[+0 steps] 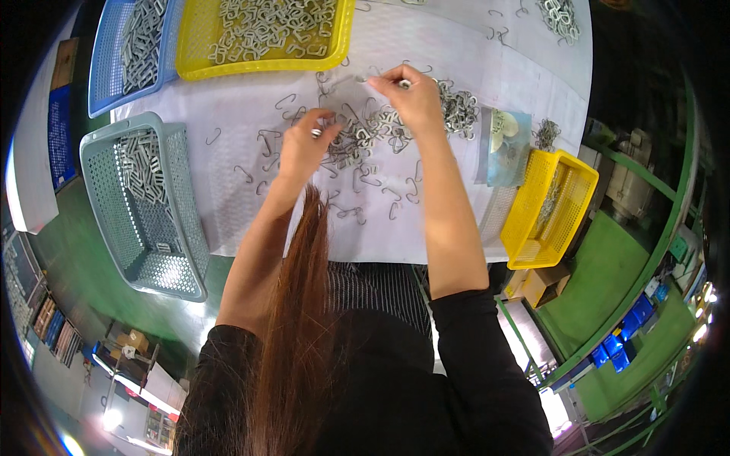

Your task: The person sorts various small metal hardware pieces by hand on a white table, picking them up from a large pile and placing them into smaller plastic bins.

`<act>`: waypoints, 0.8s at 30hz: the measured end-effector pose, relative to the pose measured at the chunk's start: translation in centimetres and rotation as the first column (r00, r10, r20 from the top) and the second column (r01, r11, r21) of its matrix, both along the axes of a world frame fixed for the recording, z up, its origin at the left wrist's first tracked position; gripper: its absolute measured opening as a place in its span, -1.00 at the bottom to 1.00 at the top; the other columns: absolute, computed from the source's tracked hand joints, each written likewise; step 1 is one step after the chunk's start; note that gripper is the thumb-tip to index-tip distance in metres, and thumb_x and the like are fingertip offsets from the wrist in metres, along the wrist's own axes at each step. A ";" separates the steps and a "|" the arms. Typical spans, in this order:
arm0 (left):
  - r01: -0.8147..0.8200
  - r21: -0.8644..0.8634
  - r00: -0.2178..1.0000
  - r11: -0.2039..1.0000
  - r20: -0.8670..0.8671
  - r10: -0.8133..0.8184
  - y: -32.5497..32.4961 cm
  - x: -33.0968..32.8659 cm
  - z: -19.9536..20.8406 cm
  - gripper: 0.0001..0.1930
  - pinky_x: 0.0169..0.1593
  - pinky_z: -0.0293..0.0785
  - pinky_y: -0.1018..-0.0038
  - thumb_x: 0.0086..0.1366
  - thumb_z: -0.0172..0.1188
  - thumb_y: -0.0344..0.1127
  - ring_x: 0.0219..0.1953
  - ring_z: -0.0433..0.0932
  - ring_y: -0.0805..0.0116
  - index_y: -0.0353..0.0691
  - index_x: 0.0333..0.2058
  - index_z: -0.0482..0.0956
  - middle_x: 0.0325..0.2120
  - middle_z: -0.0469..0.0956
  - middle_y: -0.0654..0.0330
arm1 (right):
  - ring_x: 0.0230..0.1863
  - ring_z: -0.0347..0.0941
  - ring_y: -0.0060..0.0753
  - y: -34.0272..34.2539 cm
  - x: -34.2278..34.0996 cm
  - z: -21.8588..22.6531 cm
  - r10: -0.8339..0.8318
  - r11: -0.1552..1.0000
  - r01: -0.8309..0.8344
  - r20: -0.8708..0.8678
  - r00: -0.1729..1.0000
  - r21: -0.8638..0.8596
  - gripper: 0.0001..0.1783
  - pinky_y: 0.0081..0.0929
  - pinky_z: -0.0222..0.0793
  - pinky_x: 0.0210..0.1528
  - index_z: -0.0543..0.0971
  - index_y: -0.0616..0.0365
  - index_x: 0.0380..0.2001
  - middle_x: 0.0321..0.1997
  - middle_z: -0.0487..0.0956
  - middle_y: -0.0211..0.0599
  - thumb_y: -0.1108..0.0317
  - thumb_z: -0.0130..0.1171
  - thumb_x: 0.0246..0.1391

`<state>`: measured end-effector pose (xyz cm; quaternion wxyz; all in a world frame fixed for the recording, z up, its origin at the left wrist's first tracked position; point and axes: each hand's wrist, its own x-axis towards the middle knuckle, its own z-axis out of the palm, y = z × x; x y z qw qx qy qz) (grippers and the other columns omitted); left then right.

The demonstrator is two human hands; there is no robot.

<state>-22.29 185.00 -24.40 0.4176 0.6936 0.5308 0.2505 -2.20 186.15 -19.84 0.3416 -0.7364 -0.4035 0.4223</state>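
Note:
On the white-covered table lies a heap of bent metal hooks (353,140), with loose ones scattered around it. My left hand (303,148) is over the heap's left side, fingers curled in; a small bright metal piece (316,133) shows between thumb and fingers, its exact shape unclear. Farther forward and to the right, my right hand (414,95) pinches a thin metal hook (362,80) at its fingertips, slightly blurred. Another shiny bit shows by its curled fingers. Beneath the right wrist, a denser pile of silvery hooks (458,110) spreads rightward.
A yellow tray (266,70) and a blue basket (99,80), both with metal pieces, stand far left. A grey-green basket (198,220) sits at the left edge. To the right are a clear bluish plastic bag (511,159) and a yellow basket (563,216).

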 end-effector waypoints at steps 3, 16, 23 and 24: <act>0.131 -0.192 0.918 0.973 -0.346 -0.192 -0.6 1.4 1.4 -0.72 -0.36 0.41 0.20 0.11 0.21 -0.20 -0.46 0.54 0.00 -0.08 -0.18 0.50 -0.53 0.55 -0.02 | -0.45 0.51 -0.19 0.2 1.6 -0.1 0.240 0.938 -0.130 0.331 0.912 -0.320 -0.71 -0.27 0.38 -0.38 0.55 0.07 -0.42 -0.57 0.56 -0.24 0.12 0.29 -0.15; -0.108 -0.495 0.992 0.862 -0.002 0.124 3.1 -2.5 1.9 -0.70 -0.41 0.41 0.33 0.09 0.25 -0.21 -0.55 0.53 0.20 -0.23 -0.24 0.50 -0.51 0.57 0.07 | -0.37 0.53 -0.11 3.5 -2.3 -4.5 0.082 0.988 -0.006 0.495 0.865 -0.153 -0.67 -0.21 0.40 -0.36 0.50 0.07 -0.38 -0.50 0.59 -0.19 0.08 0.25 -0.10; -0.008 -0.081 0.921 0.997 -0.389 -0.024 1.5 1.8 2.0 -0.66 -0.40 0.42 0.19 0.10 0.22 -0.16 -0.45 0.55 -0.01 -0.14 -0.18 0.42 -0.53 0.57 0.05 | -0.37 0.54 -0.11 1.3 -1.0 -4.1 0.078 0.973 0.050 0.525 0.848 -0.225 -0.66 -0.21 0.40 -0.37 0.48 0.09 -0.41 -0.49 0.59 -0.17 0.14 0.33 -0.20; 0.002 -0.096 0.914 0.995 -0.403 -0.041 1.5 2.2 1.7 -0.66 -0.40 0.41 0.18 0.10 0.23 -0.15 -0.47 0.54 -0.03 -0.11 -0.18 0.43 -0.54 0.56 0.04 | -0.37 0.54 -0.10 1.2 -1.0 -4.1 0.051 0.980 0.059 0.527 0.848 -0.190 -0.66 -0.21 0.40 -0.37 0.49 0.10 -0.41 -0.49 0.59 -0.17 0.15 0.33 -0.21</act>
